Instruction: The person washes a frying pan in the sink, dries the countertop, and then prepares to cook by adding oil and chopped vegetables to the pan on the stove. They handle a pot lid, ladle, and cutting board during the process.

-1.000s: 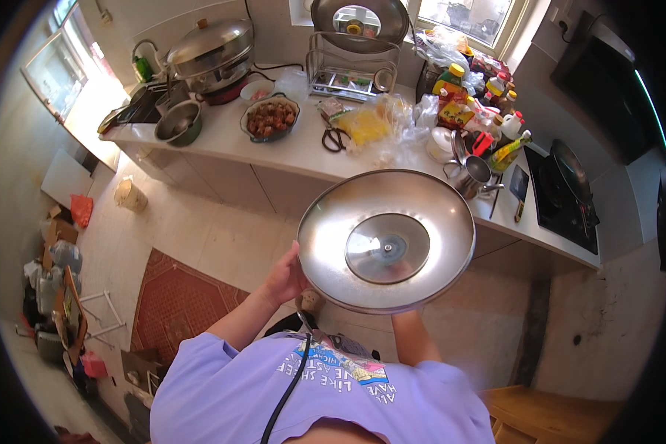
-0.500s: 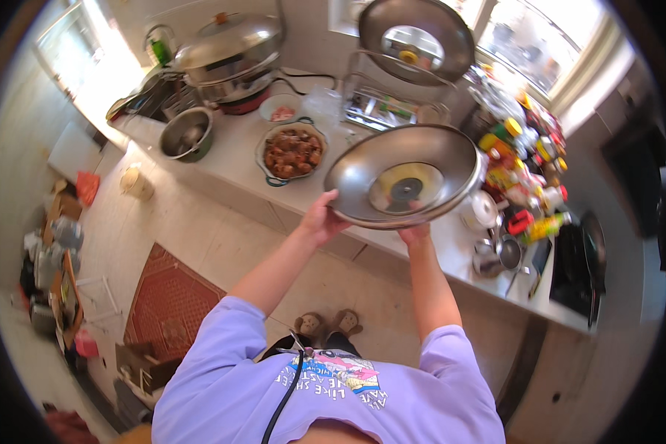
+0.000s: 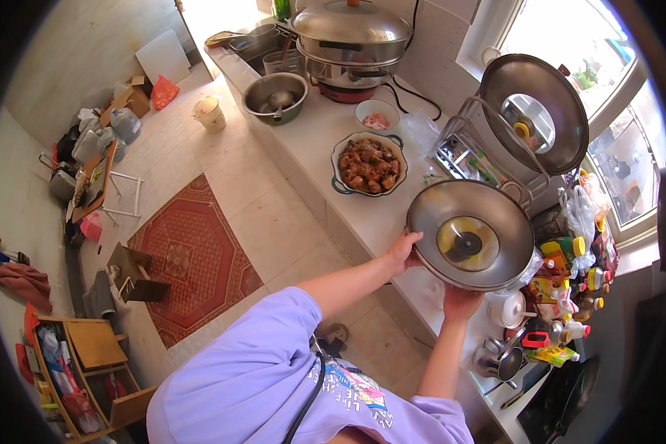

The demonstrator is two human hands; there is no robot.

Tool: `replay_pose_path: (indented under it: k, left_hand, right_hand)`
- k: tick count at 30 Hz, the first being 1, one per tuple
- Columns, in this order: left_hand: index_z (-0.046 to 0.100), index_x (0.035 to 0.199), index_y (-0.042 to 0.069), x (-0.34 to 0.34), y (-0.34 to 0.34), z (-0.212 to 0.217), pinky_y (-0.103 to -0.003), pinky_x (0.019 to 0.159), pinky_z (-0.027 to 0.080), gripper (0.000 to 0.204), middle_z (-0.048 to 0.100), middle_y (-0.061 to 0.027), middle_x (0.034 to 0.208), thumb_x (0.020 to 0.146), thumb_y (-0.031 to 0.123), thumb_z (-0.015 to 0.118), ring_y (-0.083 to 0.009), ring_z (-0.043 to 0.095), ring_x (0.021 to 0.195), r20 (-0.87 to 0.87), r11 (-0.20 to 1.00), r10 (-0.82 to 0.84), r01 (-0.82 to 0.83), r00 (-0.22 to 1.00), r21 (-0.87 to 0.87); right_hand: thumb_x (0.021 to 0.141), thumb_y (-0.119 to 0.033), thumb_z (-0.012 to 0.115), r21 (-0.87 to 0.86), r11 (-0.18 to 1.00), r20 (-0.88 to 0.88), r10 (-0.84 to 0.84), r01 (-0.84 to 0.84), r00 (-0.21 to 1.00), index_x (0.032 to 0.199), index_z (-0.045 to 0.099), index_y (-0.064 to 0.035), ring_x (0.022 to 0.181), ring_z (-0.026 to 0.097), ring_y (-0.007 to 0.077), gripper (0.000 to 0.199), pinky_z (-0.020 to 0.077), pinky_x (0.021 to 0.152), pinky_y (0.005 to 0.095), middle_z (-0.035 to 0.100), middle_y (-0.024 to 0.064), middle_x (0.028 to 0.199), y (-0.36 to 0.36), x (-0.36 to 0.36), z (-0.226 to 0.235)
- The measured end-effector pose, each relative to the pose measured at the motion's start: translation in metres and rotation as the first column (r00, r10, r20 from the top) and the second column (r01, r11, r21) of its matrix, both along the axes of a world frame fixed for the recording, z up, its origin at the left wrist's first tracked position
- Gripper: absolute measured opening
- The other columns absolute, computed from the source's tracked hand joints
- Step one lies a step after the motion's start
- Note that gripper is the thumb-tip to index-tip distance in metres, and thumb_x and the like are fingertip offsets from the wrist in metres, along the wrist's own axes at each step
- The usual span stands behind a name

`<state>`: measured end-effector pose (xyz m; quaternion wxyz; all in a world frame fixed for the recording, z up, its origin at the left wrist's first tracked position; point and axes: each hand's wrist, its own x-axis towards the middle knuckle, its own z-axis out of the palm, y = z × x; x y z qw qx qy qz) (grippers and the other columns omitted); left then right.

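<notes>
Both my hands hold a large steel wok lid (image 3: 507,218) with a round glass window in its middle. It hangs tilted over the counter's front edge, with a dark round fitting at the centre of the glass. My left hand (image 3: 405,253) grips the lid's left rim, thumb on top. My right hand (image 3: 462,302) holds the near rim from below, its fingers mostly hidden under the lid. Just beyond is a scalloped dish (image 3: 337,167) with teal handles, filled with browned meat pieces. A similar lid (image 3: 570,89) leans upright in a wire rack (image 3: 462,122).
Along the white counter (image 3: 303,159) stand a steamer pot (image 3: 348,70), a metal bowl (image 3: 292,111) with a ladle and a small bowl (image 3: 359,111) of pinkish meat. Bottles (image 3: 562,248), a white lidded pot (image 3: 505,309) and a black pan (image 3: 570,399) crowd the right. A red rug (image 3: 185,259) covers floor leftward.
My view has swung left, so the counter sits further right and more floor shows. The wok lid stays in both hands and its inner face is turned more toward me.
</notes>
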<state>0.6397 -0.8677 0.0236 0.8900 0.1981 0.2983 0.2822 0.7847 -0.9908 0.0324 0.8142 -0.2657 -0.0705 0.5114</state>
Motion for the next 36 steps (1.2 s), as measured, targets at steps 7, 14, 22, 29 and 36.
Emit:
replay_pose_path:
  k: [7,14,22,29,36]
  left_hand:
    - [0.033,0.119,0.011,-0.028,0.013,-0.011,-0.037,0.082,0.044,0.047,0.046,-0.0049,0.111,0.086,0.041,0.045,-0.0186,0.050,0.099,-0.066,0.985,-0.170,0.170,0.983,0.006]
    - [0.041,0.118,0.009,-0.171,0.028,-0.059,-0.034,0.085,0.041,0.042,0.047,-0.0074,0.111,0.085,0.035,0.048,-0.0199,0.048,0.103,-0.212,0.948,-0.284,0.307,0.935,0.082]
    - [0.044,0.116,0.011,-0.425,0.065,-0.110,-0.033,0.076,0.039,0.036,0.049,-0.0014,0.088,0.083,0.025,0.052,-0.0131,0.048,0.085,-0.332,1.000,-0.006,0.015,0.943,0.026]
    - [0.041,0.119,0.013,-0.511,0.106,-0.095,-0.035,0.077,0.041,0.041,0.047,-0.0041,0.108,0.083,0.026,0.054,-0.0203,0.048,0.101,-0.565,0.971,0.102,-0.206,0.819,-0.122]
    - [0.041,0.120,0.011,-0.498,0.145,-0.078,-0.038,0.085,0.037,0.042,0.045,-0.0058,0.116,0.083,0.028,0.053,-0.0223,0.046,0.106,-0.579,0.994,0.026,-0.081,0.815,-0.070]
  right_hand:
    - [0.089,-0.045,0.030,-0.334,0.919,-0.025,0.216,-0.212,0.976,0.121,0.040,-0.0087,0.112,0.041,0.0241,0.049,0.0337,0.090,0.0428,0.044,0.0097,0.122,-0.044,-0.075,0.001]
    - [0.091,-0.030,0.034,-0.320,0.746,0.266,0.662,-0.584,0.701,0.120,0.039,-0.0051,0.093,0.056,0.0248,0.038,0.0483,0.073,0.0360,0.051,0.0138,0.112,0.062,-0.188,0.067]
    - [0.085,-0.035,0.050,-0.634,0.645,0.396,0.745,-0.427,0.536,0.116,0.039,-0.0048,0.086,0.054,0.0202,0.045,0.0448,0.068,0.0335,0.047,0.0130,0.106,0.347,-0.320,0.074]
    - [0.081,-0.026,0.052,-0.756,0.483,0.278,0.848,-0.441,0.452,0.090,0.051,-0.0053,0.069,0.057,0.0213,0.022,0.0446,0.056,0.0361,0.047,0.0060,0.069,0.451,-0.335,0.018]
    - [0.080,-0.008,0.047,-0.275,0.951,0.887,0.308,0.143,-0.343,0.113,0.045,0.0000,0.077,0.055,0.0347,0.034,0.0446,0.064,0.0412,0.054,0.0176,0.085,0.388,-0.374,0.046]
